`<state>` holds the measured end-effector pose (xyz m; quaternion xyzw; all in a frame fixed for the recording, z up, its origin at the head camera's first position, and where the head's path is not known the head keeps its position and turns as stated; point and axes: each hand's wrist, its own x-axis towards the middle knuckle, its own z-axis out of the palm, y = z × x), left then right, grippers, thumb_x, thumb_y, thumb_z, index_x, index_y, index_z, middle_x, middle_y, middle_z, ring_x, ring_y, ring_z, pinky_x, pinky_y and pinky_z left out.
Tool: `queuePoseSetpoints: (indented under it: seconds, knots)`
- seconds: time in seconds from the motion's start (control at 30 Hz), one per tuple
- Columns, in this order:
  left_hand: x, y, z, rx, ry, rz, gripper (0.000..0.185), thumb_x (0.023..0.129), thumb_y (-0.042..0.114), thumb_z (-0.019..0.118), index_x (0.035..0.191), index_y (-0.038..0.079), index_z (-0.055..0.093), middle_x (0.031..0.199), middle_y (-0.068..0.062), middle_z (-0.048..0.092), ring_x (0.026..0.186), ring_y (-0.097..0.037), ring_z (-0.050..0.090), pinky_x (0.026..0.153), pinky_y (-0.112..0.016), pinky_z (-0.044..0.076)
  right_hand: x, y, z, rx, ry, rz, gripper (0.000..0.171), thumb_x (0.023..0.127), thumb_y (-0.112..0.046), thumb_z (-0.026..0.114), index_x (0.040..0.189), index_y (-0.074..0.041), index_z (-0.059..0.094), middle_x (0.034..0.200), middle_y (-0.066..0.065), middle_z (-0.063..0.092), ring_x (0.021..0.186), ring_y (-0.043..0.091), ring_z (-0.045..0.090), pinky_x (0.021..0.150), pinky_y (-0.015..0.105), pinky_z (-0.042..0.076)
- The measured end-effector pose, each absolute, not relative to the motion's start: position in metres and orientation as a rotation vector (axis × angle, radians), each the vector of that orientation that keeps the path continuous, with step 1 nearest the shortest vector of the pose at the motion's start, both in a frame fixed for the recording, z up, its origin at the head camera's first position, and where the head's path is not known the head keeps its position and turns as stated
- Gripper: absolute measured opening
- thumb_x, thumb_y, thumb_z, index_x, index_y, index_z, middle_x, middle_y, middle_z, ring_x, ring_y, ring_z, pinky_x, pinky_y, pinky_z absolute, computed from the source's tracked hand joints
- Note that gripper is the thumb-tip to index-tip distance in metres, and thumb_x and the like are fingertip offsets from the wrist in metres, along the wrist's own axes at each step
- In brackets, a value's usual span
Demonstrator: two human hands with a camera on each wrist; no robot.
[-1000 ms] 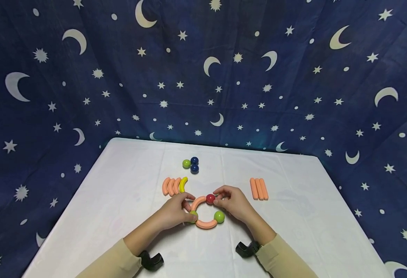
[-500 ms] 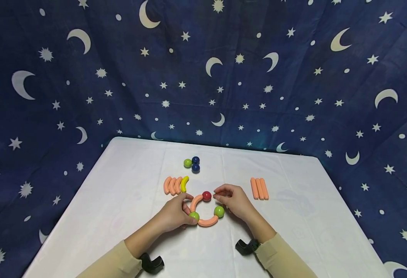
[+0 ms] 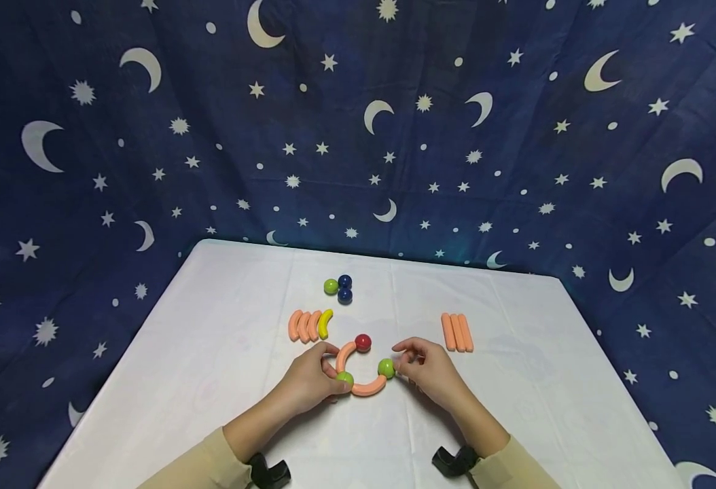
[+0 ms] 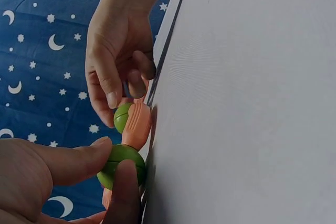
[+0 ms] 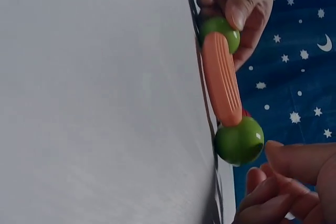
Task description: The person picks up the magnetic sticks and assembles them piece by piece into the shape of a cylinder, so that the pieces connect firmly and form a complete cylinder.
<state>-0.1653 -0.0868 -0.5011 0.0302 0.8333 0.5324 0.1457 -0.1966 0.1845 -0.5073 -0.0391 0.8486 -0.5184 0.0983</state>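
Observation:
An open ring of toy balls and curved orange bars lies on the white table. Its left green ball (image 3: 345, 379) is pinched between thumb and fingers of my left hand (image 3: 310, 375). From that ball one curved bar (image 3: 344, 356) runs up to a red ball (image 3: 363, 342). Another ridged curved bar (image 5: 221, 80) leads to the right green ball (image 5: 239, 141). My right hand (image 3: 430, 368) is beside this ball, thumb tip close to it, fingers loosely bent and gripping nothing. A gap separates the red ball from the right green ball.
Several curved orange bars (image 3: 304, 327) and a yellow curved bar (image 3: 325, 324) lie behind my left hand. Farther back sit a green ball (image 3: 331, 286) and two dark blue balls (image 3: 345, 295). Straight orange bars (image 3: 458, 332) lie at right. A starry blue cloth (image 3: 358, 122) hangs behind the table.
My right hand has left the red ball and moved down and right to beside the right green ball. The ring has turned slightly while my left hand keeps its pinch.

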Motion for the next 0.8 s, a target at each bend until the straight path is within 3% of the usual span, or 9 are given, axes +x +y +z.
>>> queuePoseSetpoints:
  seconds: [0.27,0.57,0.8]
  knots:
    - [-0.161,-0.084,-0.498,0.081,2.363,1.531,0.074,0.078,0.012,0.095,0.14,-0.001,0.056,0.079,-0.004,0.072,0.062,-0.016,0.072,0.061,-0.03,0.052,-0.19,0.182,-0.512,-0.067,2.479,-1.537,0.026,0.092,-0.008,0.081,0.117,-0.007,0.073,0.077,0.001,0.066,0.056,0.013,0.053,0.044,0.023,0.043]
    - [-0.164,-0.092,-0.493,0.141,2.359,1.487,0.061,0.083,0.012,0.092,0.132,-0.003,0.059,0.077,-0.002,0.074,0.06,-0.015,0.07,0.059,-0.031,0.056,-0.191,0.18,-0.508,-0.109,2.5,-1.443,0.028,0.093,-0.016,0.083,0.119,-0.012,0.075,0.081,0.002,0.066,0.058,0.014,0.054,0.047,0.026,0.042]
    - [-0.185,-0.099,-0.489,0.16,2.5,1.491,0.042,0.09,0.008,0.084,0.128,0.002,0.067,0.095,-0.007,0.068,0.065,-0.014,0.059,0.055,-0.026,0.052,-0.197,0.18,-0.51,-0.179,2.565,-1.409,0.026,0.095,-0.008,0.08,0.12,-0.012,0.076,0.085,0.003,0.066,0.059,0.015,0.057,0.052,0.028,0.049]
